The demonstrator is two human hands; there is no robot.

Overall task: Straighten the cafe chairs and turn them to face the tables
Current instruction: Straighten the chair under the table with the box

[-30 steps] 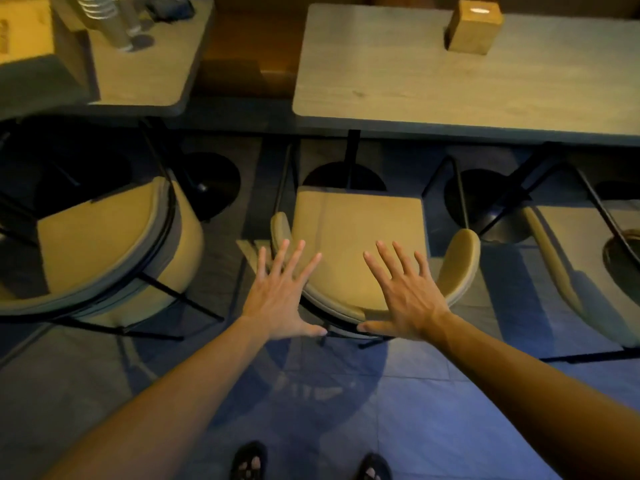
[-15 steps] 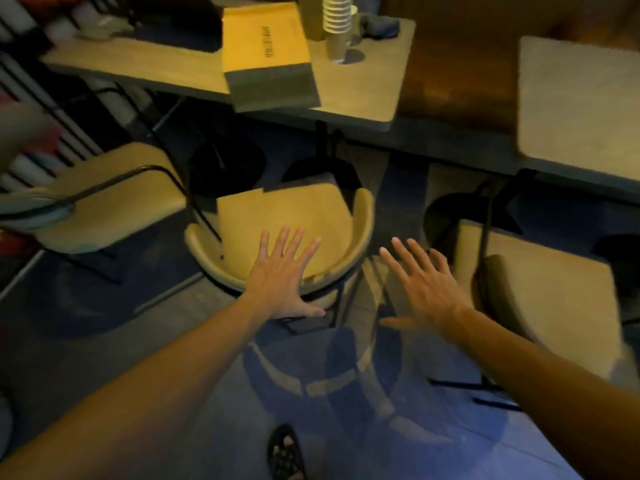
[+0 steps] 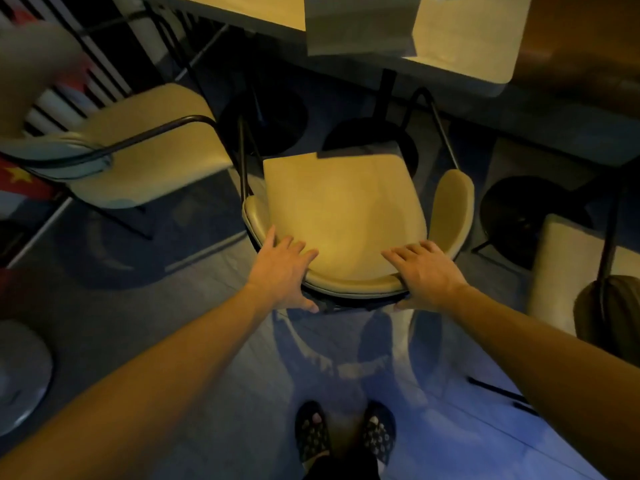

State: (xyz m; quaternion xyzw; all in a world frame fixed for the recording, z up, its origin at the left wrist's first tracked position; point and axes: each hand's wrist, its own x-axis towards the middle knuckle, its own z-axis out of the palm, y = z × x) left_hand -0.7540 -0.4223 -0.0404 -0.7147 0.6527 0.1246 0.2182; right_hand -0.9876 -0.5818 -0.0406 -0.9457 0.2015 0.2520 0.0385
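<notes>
Tan padded chair (image 3: pixel 343 216) sits right in front of the person, its seat pointing at the table (image 3: pixel 460 39) up top. Both hands are on its curved backrest: left hand (image 3: pixel 282 271) wraps the left end, fingers over the top and thumb underneath, right hand (image 3: pixel 424 271) does the same on the right end. Another chair (image 3: pixel 145 147) stands off to the left, angled sideways.
</notes>
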